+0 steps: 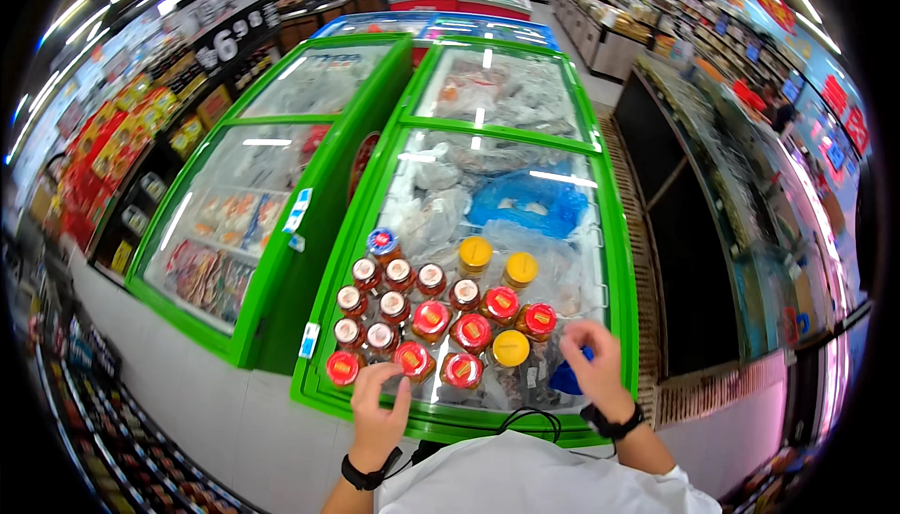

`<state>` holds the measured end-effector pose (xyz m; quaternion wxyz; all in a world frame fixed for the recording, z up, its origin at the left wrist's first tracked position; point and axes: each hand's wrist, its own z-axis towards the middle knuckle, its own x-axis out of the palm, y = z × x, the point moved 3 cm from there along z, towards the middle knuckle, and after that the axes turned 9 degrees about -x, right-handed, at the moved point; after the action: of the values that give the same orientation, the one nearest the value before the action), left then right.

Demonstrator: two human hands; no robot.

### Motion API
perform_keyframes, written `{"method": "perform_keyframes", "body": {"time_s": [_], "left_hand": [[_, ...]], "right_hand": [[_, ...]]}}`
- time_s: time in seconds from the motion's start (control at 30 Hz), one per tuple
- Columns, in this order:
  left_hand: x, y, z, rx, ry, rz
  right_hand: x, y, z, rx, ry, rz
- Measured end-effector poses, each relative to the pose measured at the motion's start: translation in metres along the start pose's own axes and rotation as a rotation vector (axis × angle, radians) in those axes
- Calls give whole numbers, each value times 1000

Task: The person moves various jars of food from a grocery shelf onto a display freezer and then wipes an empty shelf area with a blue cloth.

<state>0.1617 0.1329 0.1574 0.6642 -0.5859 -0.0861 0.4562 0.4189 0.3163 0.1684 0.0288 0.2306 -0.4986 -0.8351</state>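
Note:
Glass jars stand upright in loose rows on the sliding glass top of a green-framed chest freezer (622,303). My left hand (378,401) is at the near edge, thumb and fingers apart. Its fingertips are close to a red-lidded jar (413,359); contact is unclear. Another red-lidded jar (343,368) stands just left of it. My right hand (596,366) has curled, parted fingers over the near right corner, beside a blue cloth (564,379) partly hidden by it. The closest jar there is yellow-lidded (511,349). Several white-lidded jars (381,337) fill the left side.
A second green chest freezer (246,345) stands at the left, across a narrow gap. Dark-fronted tanks (692,268) line the right, past a slatted floor grate (636,247). Black cords (531,415) hang by my white shirt (513,475). People are visible farther off.

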Motion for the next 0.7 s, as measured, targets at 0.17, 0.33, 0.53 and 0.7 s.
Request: {"method": "perform_keyframes", "body": {"time_s": [0.17,0.33,0.53,0.7], "left_hand": [[0,-12,-67,-21,-104,117],[3,-31,-175,-150,-335,266],[9,-79,-313,-385,-668,408],[6,-121,-418,-524,-946,513]], "right_hand": [[16,23,-57,-87,301,162],[16,11,-103,-82,650,385],[-5,-17,-162,-12,916,529],[-12,-11,-197,-16,1144,623]]}}
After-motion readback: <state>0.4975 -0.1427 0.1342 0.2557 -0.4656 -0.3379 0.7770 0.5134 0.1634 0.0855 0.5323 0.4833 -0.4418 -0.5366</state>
